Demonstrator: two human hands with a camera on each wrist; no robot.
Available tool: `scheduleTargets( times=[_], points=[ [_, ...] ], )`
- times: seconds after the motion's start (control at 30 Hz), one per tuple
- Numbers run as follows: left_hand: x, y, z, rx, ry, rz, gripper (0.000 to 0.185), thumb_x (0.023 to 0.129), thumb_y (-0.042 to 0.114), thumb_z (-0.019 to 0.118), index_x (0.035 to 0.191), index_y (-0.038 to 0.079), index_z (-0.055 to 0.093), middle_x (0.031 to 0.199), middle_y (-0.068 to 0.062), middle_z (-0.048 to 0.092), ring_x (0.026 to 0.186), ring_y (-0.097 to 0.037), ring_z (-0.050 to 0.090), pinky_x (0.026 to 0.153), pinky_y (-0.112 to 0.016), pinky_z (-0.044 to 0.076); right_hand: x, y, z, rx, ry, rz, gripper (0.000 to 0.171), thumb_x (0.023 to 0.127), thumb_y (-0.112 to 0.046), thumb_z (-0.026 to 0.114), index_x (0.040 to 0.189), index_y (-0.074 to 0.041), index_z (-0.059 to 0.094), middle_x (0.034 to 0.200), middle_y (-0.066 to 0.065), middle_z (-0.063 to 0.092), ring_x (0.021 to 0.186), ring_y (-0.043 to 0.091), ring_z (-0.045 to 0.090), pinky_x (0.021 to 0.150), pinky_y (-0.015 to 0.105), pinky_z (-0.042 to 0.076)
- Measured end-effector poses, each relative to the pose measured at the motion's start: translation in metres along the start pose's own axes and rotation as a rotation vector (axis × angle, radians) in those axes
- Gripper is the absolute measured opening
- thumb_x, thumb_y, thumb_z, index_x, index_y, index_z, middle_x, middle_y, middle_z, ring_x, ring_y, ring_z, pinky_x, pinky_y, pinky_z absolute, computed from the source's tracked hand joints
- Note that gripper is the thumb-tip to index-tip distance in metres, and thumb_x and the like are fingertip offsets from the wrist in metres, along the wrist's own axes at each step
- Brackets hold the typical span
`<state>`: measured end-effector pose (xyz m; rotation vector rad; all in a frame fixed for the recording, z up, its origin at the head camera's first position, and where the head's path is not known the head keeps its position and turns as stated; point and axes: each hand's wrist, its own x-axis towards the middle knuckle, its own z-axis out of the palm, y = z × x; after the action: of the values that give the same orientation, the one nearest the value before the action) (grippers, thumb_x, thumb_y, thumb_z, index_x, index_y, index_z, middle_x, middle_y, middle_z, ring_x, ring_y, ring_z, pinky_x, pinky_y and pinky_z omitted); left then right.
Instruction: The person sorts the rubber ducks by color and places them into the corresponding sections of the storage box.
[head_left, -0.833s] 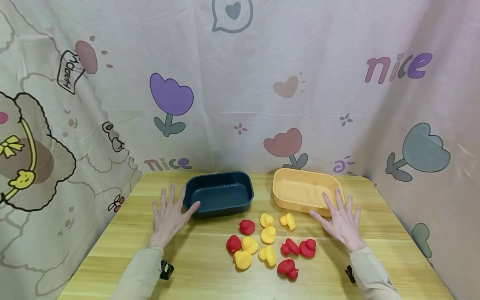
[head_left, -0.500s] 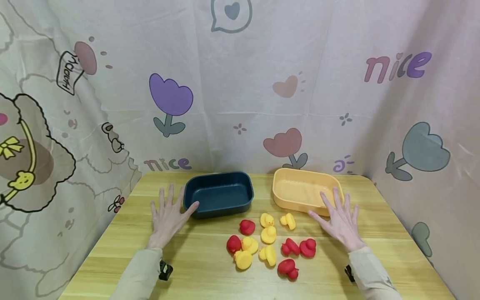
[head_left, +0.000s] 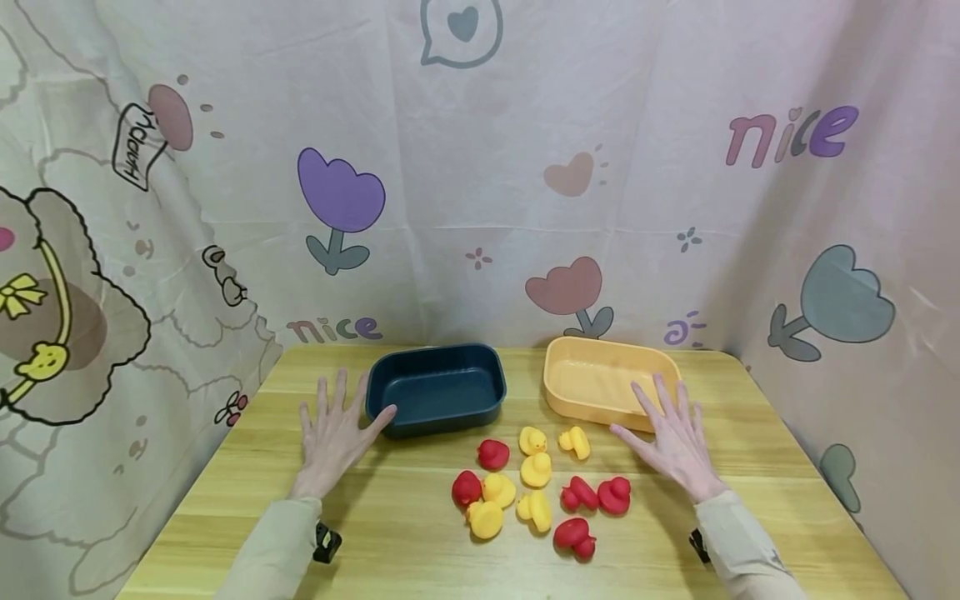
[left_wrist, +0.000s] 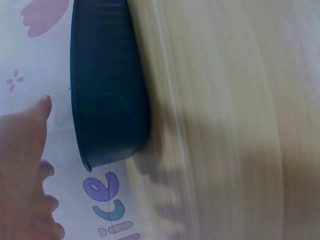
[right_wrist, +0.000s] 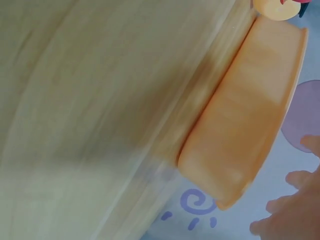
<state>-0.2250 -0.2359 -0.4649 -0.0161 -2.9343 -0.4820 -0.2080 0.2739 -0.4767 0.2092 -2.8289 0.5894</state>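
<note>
My left hand (head_left: 333,442) hovers with spread fingers beside the near left corner of a dark blue tray (head_left: 438,423), holding nothing. On the other side, my right hand (head_left: 675,446) is spread near the front right corner of a pale orange tray (head_left: 592,414), also with nothing in it. Between the hands lie several yellow rubber ducks (head_left: 536,471) and several red rubber ducks (head_left: 492,454), some upright and some tipped over. The left wrist view shows the blue tray's side (left_wrist: 107,100) past the thumb; the right wrist view shows the orange tray's wall (right_wrist: 240,110) by the fingertips.
Both trays stand toward the back of a wooden table (head_left: 405,550). A printed curtain (head_left: 480,183) hangs behind the table and along its sides. Each wrist wears a small black device, such as the one by the left sleeve (head_left: 270,546).
My right hand has shifted slightly to the left over the orange tray's front corner. The left hand has barely moved, and the ducks and trays stay where they were.
</note>
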Motion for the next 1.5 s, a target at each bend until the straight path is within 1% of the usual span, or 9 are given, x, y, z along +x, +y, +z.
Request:
scheduleTargets(
  times=[0.33, 0.63, 0.77, 0.9, 1.0, 1.17, 1.3, 1.4, 1.5],
  points=[
    [-0.002, 0.001, -0.005, -0.015, -0.04, 0.024, 0.091, 0.094, 0.071, 0.048, 0.163, 0.022, 0.014, 0.17, -0.02, 0.003, 0.154, -0.05, -0.003, 0.118, -0.079, -0.003, 0.008, -0.001, -0.004, 0.077, 0.027, -0.167, 0.083, 0.085, -0.046, 0.077, 0.154, -0.013, 0.042, 0.163, 0.025, 0.029, 0.148, 0.053, 0.023, 0.116, 0.077, 0.023],
    [0.005, -0.003, -0.015, -0.124, -0.126, 0.071, 0.093, 0.094, 0.068, 0.05, 0.163, 0.017, 0.015, 0.168, -0.025, 0.011, 0.153, -0.053, 0.004, 0.118, -0.079, 0.004, 0.015, -0.01, -0.007, 0.195, 0.008, -0.361, 0.076, 0.08, -0.024, 0.085, 0.146, -0.007, 0.052, 0.154, 0.023, 0.044, 0.139, 0.047, 0.043, 0.11, 0.072, 0.036],
    [0.009, -0.009, -0.017, -0.185, -0.164, 0.074, 0.092, 0.096, 0.065, 0.052, 0.163, 0.015, 0.013, 0.165, -0.029, 0.016, 0.15, -0.056, 0.013, 0.117, -0.079, 0.015, 0.016, -0.017, -0.008, 0.273, -0.044, -0.404, 0.071, 0.079, -0.018, 0.086, 0.142, -0.005, 0.055, 0.148, 0.019, 0.053, 0.133, 0.042, 0.052, 0.107, 0.065, 0.045],
    [0.012, -0.015, -0.017, -0.284, -0.211, 0.045, 0.094, 0.097, 0.062, 0.053, 0.163, 0.01, 0.011, 0.163, -0.031, 0.02, 0.147, -0.055, 0.025, 0.116, -0.075, 0.027, 0.019, -0.022, -0.005, 0.356, -0.104, -0.472, 0.066, 0.077, -0.009, 0.086, 0.136, 0.001, 0.059, 0.137, 0.02, 0.062, 0.118, 0.035, 0.064, 0.097, 0.046, 0.058],
    [0.015, -0.019, -0.016, -0.373, -0.229, 0.016, 0.095, 0.097, 0.057, 0.057, 0.162, 0.005, 0.011, 0.158, -0.033, 0.03, 0.143, -0.052, 0.035, 0.113, -0.07, 0.037, 0.021, -0.024, -0.001, 0.406, -0.175, -0.509, 0.062, 0.077, -0.004, 0.085, 0.133, 0.005, 0.059, 0.129, 0.022, 0.067, 0.108, 0.032, 0.068, 0.093, 0.04, 0.06],
    [0.016, -0.027, -0.014, -0.468, -0.244, -0.033, 0.086, 0.099, 0.048, 0.058, 0.159, 0.001, 0.02, 0.138, -0.03, 0.055, 0.123, -0.043, 0.059, 0.1, -0.053, 0.055, 0.024, -0.025, 0.0, 0.464, -0.35, -0.473, 0.059, 0.082, -0.007, 0.082, 0.133, 0.007, 0.058, 0.128, 0.026, 0.066, 0.105, 0.036, 0.068, 0.093, 0.041, 0.06],
    [0.017, -0.031, -0.013, -0.519, -0.263, -0.051, 0.08, 0.101, 0.045, 0.057, 0.157, -0.003, 0.026, 0.122, -0.026, 0.065, 0.102, -0.032, 0.07, 0.091, -0.045, 0.059, 0.027, -0.024, 0.003, 0.503, -0.476, -0.424, 0.058, 0.086, -0.011, 0.078, 0.137, 0.006, 0.055, 0.133, 0.027, 0.062, 0.107, 0.04, 0.065, 0.091, 0.041, 0.061],
    [0.017, -0.033, -0.012, -0.609, -0.28, -0.049, 0.077, 0.102, 0.038, 0.058, 0.156, -0.006, 0.026, 0.116, -0.029, 0.067, 0.091, -0.031, 0.074, 0.086, -0.043, 0.063, 0.029, -0.023, 0.007, 0.515, -0.518, -0.427, 0.057, 0.088, -0.011, 0.076, 0.137, 0.008, 0.054, 0.135, 0.028, 0.06, 0.107, 0.041, 0.064, 0.089, 0.043, 0.062],
    [0.017, -0.035, -0.011, -0.705, -0.3, -0.025, 0.073, 0.103, 0.03, 0.059, 0.154, -0.01, 0.026, 0.111, -0.032, 0.069, 0.085, -0.031, 0.074, 0.08, -0.041, 0.065, 0.03, -0.022, 0.011, 0.498, -0.519, -0.451, 0.056, 0.089, -0.011, 0.075, 0.136, 0.01, 0.053, 0.134, 0.03, 0.059, 0.106, 0.04, 0.065, 0.088, 0.045, 0.062]
  ],
)
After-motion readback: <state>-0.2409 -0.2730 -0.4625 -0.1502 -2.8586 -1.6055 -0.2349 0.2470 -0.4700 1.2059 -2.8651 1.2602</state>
